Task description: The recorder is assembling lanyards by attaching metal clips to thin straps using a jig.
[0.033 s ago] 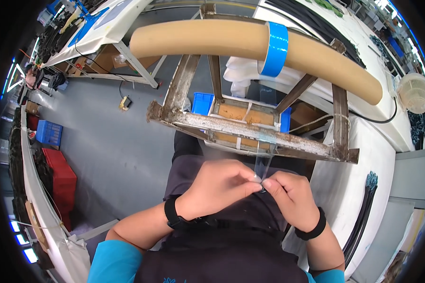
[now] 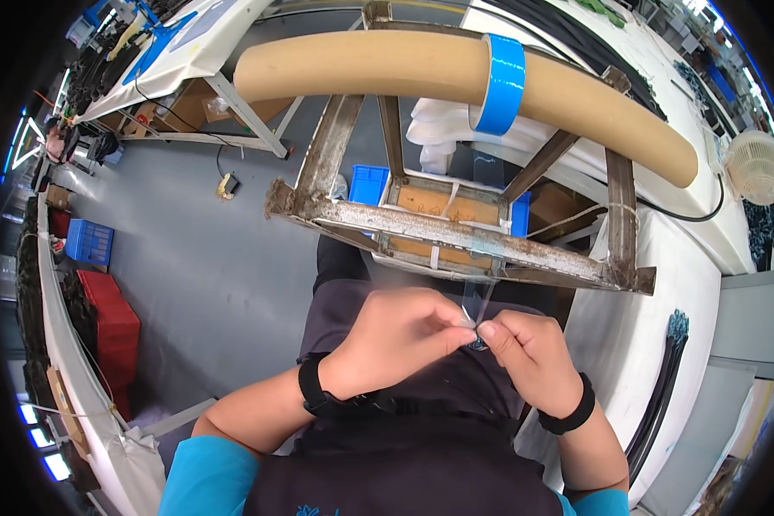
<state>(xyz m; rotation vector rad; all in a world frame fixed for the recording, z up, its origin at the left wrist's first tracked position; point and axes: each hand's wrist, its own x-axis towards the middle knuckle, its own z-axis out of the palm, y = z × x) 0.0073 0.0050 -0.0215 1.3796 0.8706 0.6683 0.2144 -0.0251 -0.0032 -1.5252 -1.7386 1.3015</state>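
My left hand and my right hand meet in front of my dark apron, thumbs and forefingers pinched together. Between them runs the lower end of a clear strip, which hangs in front of the metal frame. A small blue-patterned piece shows just under the fingertips; most of it is hidden by my fingers. Above, a blue tape roll is threaded on a thick brown cardboard tube lying across the frame's top. Whether the strip comes from that roll is hard to see.
A bundle of black cords with blue-patterned ends lies on the white-covered table at my right. Blue crates and a red bin stand at left. A white round fan-like object is at far right.
The fingertips have shifted slightly, and more of the blue-patterned piece now shows below them. The clear strip hangs at a slightly different angle.
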